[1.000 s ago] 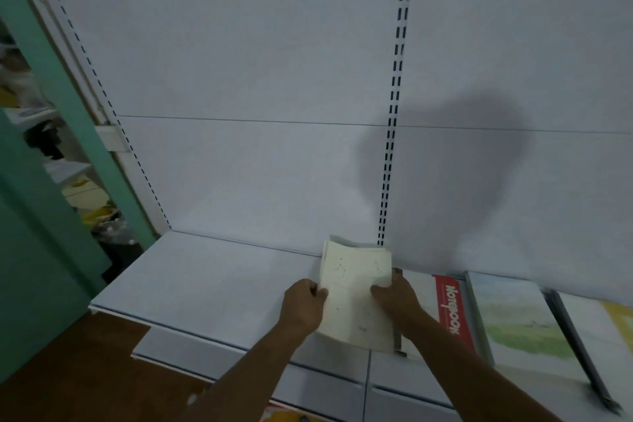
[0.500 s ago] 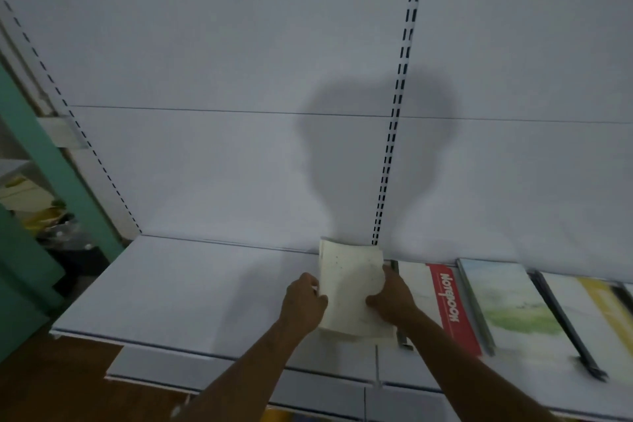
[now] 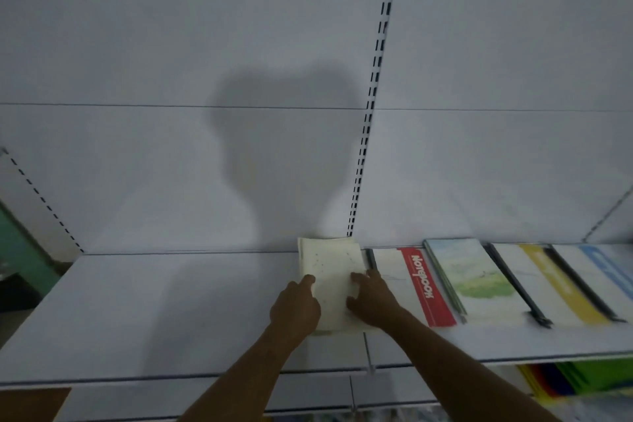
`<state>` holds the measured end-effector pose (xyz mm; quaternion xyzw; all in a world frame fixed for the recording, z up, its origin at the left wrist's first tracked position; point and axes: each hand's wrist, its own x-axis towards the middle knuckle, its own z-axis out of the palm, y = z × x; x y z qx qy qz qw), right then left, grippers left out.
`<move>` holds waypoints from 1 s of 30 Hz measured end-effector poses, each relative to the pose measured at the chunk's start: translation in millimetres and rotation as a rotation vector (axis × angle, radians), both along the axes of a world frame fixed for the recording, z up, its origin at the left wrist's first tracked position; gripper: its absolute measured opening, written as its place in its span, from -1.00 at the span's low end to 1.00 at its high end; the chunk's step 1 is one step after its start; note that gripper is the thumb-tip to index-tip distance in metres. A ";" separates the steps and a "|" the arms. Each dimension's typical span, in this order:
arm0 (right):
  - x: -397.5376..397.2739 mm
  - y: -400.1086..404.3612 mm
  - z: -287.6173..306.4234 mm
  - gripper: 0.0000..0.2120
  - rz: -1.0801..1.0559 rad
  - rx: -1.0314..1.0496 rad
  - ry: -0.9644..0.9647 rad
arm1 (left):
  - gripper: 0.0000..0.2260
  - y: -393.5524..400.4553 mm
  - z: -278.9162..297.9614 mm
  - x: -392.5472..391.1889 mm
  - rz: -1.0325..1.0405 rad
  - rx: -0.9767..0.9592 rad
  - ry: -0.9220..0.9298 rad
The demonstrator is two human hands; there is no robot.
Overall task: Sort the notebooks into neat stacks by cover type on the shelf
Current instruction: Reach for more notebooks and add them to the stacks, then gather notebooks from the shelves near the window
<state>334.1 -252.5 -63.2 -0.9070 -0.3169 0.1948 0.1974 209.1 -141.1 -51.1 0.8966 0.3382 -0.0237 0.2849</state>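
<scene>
White shelf (image 3: 171,312), cream notebooks (image 3: 330,271) under both hands, notebook row (image 3: 479,277) beside

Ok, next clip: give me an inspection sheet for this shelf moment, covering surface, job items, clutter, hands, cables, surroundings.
Surface: white shelf, bare on its left half.
Job's things: cream notebook stack lying flat on the shelf; to its right a red-band notebook, a landscape-cover stack, a yellow-band notebook, a blue-band notebook.
Clutter: nothing seen.
Hands: left hand at the cream stack's left edge; right hand on its right side, fingers on the cover.
Cables: nothing seen.
Surroundings: white slotted back panel; coloured items below the shelf.
</scene>
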 end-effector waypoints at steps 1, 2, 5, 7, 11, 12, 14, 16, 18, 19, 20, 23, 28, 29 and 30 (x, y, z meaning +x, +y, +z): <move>-0.9 -1.1 2.0 -0.48 -0.031 0.025 -0.005 | -0.54 -0.1 4.0 0.9 -0.006 0.014 0.040; -0.5 -3.3 4.7 -0.50 -0.070 0.061 -0.011 | -0.54 -0.4 9.9 2.7 -0.005 0.044 0.084; 5.2 -21.8 14.8 -0.56 -0.153 0.128 -0.049 | -0.63 -4.7 30.7 17.1 0.005 0.218 0.095; 12.3 -44.1 22.9 -0.59 -0.185 0.145 -0.103 | -0.66 -17.6 39.3 34.5 -0.060 0.279 -0.001; 32.7 -113.5 41.7 -0.63 -0.349 0.145 -0.186 | -0.67 -83.8 51.0 79.3 -0.321 0.183 -0.168; 38.2 -137.1 45.9 -0.63 -0.397 0.135 -0.207 | -0.67 -106.1 54.5 89.9 -0.393 0.156 -0.189; 47.5 -192.7 53.1 -0.62 -0.509 0.118 -0.264 | -0.67 -153.2 63.5 108.7 -0.522 0.104 -0.221; 55.4 -257.6 61.6 -0.61 -0.636 0.111 -0.308 | -0.66 -203.9 74.7 126.9 -0.660 0.074 -0.241; 61.1 -327.6 71.1 -0.59 -0.756 0.116 -0.312 | -0.65 -258.0 86.4 143.9 -0.780 0.062 -0.256; 61.1 -363.6 75.7 -0.59 -0.807 0.115 -0.311 | -0.63 -286.7 91.9 150.7 -0.837 0.058 -0.256; 59.6 -399.2 80.1 -0.59 -0.852 0.111 -0.314 | -0.61 -316.2 97.4 156.5 -0.892 0.047 -0.256; 52.8 -496.7 90.9 -0.59 -1.012 0.099 -0.331 | -0.58 -403.1 111.3 171.5 -1.027 0.017 -0.272; 30.5 -615.3 100.4 -0.65 -1.203 0.082 -0.390 | -0.59 -526.5 111.4 182.0 -1.174 -0.026 -0.333; 25.5 -634.1 99.0 -0.64 -1.230 0.078 -0.386 | -0.60 -548.0 107.7 182.3 -1.206 -0.033 -0.330; 20.1 -651.9 97.3 -0.62 -1.255 0.071 -0.379 | -0.60 -568.9 103.8 182.7 -1.233 -0.036 -0.319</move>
